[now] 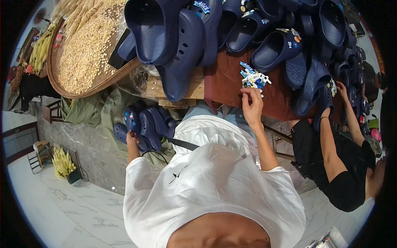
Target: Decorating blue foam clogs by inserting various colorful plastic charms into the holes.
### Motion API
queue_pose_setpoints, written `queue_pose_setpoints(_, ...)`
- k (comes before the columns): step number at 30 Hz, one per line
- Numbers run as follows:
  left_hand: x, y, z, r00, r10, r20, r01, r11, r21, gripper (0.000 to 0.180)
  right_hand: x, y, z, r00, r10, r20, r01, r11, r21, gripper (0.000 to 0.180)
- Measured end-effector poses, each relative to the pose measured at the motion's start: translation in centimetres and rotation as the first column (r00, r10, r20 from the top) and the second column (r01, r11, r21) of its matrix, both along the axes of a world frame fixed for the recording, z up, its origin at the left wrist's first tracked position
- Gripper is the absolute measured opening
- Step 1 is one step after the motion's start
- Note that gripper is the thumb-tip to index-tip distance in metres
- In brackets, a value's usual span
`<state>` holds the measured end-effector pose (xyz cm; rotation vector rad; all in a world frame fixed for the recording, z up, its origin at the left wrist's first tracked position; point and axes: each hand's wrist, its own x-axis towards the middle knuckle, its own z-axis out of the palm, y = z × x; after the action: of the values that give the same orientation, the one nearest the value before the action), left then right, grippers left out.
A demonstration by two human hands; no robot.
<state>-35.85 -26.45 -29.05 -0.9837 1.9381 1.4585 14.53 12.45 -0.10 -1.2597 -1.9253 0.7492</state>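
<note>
At the left, low beside the table, my left hand [132, 139] is closed on a navy blue foam clog [131, 120] with a few small colourful charms on it. My right hand [252, 106] is over the table's front edge, right at a small pile of shoe charms [255, 79] in white, blue, yellow and black. Its fingers are curled together, and anything pinched between them is too small to make out. More navy clogs [153, 126] are bunched next to my left hand.
Navy clogs [273, 49] are heaped across the red-brown tabletop [225, 76]. A round tray [99, 85] of corn kernels stands at the far left. On the right, a person in black [347, 182] reaches to a clog with charms. Corn cobs [63, 162] stand on the floor.
</note>
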Motion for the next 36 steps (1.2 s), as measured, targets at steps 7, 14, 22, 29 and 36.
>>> queue_pose_setpoints(7, -0.8, 0.0, 11.3, 0.964, 0.066, -0.259, 0.010, 0.959, 0.283, 0.014, 1.0, 1.6, -1.4, 0.999, -0.044, 0.002, 0.044, 0.999, 0.017, 0.014)
queue_pose_setpoints(14, 3.3, 2.9, 30.6, 0.940, -0.115, -0.321, 0.283, 0.790, 0.544, 0.015, 0.9, 3.0, -1.5, 0.973, -0.051, 0.224, -0.014, 0.961, 0.278, 0.023)
queue_pose_setpoints(22, 19.3, 16.6, 42.7, 0.541, -0.688, -0.484, 0.820, 0.301, 0.488, 0.065, 1.7, 4.2, -3.2, 0.948, -0.061, 0.312, -0.043, 0.948, 0.315, 0.027)
queue_pose_setpoints(29, 29.8, 24.9, 37.1, 0.676, -0.675, -0.295, 0.655, 0.368, 0.659, 0.014, 2.8, 4.0, -0.2, 0.996, -0.085, -0.033, 0.090, 0.962, 0.257, 0.014)
queue_pose_setpoints(36, 36.9, 27.5, 33.7, 0.839, -0.516, -0.170, 0.438, 0.458, 0.774, 0.016, 0.8, 1.7, 3.0, 0.987, 0.003, -0.160, -0.007, 1.000, -0.021, 0.015)
